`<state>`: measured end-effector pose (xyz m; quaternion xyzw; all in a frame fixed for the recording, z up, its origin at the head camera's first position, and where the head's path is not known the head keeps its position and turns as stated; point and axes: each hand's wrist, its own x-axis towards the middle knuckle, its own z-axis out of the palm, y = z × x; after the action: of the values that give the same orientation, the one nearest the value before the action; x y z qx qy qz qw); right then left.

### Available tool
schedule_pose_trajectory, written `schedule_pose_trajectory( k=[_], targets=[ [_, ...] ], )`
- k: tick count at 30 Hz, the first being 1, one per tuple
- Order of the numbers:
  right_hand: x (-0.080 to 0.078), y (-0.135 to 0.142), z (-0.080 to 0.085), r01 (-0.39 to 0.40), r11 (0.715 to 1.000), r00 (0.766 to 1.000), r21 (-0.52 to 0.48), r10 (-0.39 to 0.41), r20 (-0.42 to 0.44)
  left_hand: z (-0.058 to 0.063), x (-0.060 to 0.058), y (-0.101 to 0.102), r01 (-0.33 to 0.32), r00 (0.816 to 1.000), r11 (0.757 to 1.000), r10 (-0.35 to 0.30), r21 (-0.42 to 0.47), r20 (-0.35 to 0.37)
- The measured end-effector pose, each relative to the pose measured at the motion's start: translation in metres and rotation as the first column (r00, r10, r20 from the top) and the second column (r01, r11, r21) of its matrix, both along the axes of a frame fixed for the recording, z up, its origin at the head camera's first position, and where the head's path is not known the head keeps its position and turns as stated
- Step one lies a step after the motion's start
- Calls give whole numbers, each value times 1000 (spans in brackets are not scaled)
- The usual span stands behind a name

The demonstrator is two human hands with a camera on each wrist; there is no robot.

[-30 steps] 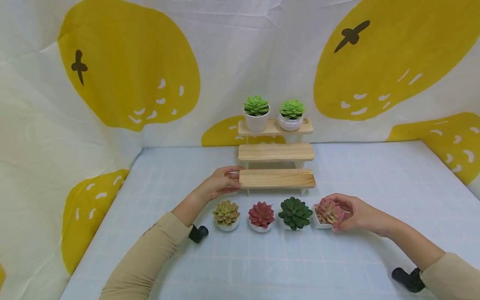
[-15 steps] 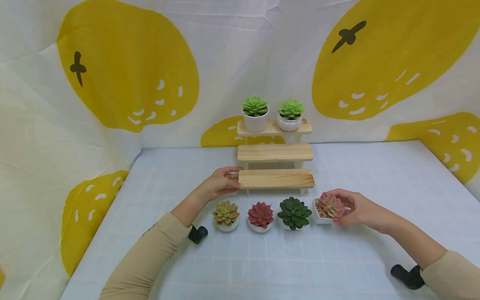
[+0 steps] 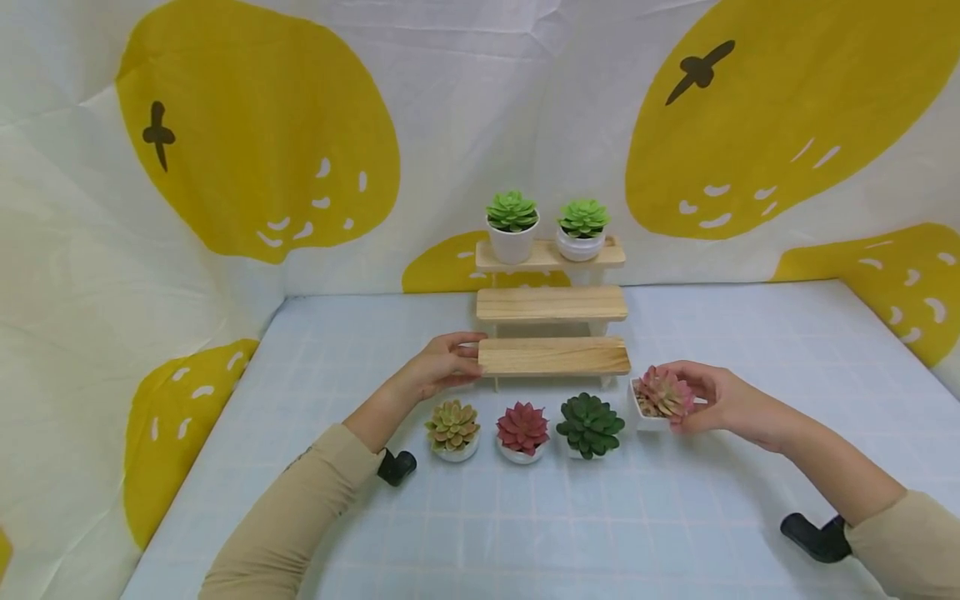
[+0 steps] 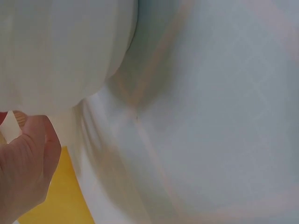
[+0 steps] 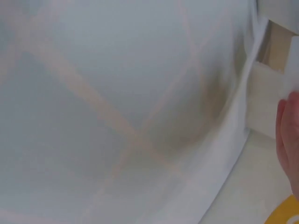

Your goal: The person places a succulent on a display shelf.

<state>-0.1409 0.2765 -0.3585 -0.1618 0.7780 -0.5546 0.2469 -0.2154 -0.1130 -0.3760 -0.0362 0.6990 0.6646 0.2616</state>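
My right hand (image 3: 723,400) grips a white square pot holding a pink succulent (image 3: 663,393), right of the lowest step and a little above the table. At the edge of the right wrist view, the fingers (image 5: 287,133) touch the white pot (image 5: 292,70). My left hand (image 3: 442,365) pinches the left end of the lowest step of a three-step wooden shelf (image 3: 553,357). In front of the shelf stand a yellow-green succulent (image 3: 452,427), a red succulent (image 3: 522,429) and a dark green succulent (image 3: 590,425), each in a white pot.
Two bright green succulents, one in a tall pot (image 3: 513,245) and one in a rounded pot (image 3: 580,245), stand on the top step. A white curtain (image 3: 465,108) with yellow fruit prints closes off the back and sides. Pale checked cloth (image 3: 525,533) covers the table.
My right hand has raised the pink succulent and carried it slightly away from me, toward the right end of the lowest step. The left hand stays at the shelf.
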Motion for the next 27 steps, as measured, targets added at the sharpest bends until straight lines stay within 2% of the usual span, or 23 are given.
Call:
schedule_pose_trajectory(
  k=[9,17,27],
  targets=[
    [-6,-5,11,20,999,999,32,-19,-26,2,0,1,0,1000,1000,0,21,7],
    [-14,-11,22,17,999,1000,33,-17,-14,0,-2,1,-5,1000,1000,5,11,10],
    [-25,-25,38,59,994,996,97,-52,-70,1,-1,1,-13,1000,1000,14,-9,12]
  ],
)
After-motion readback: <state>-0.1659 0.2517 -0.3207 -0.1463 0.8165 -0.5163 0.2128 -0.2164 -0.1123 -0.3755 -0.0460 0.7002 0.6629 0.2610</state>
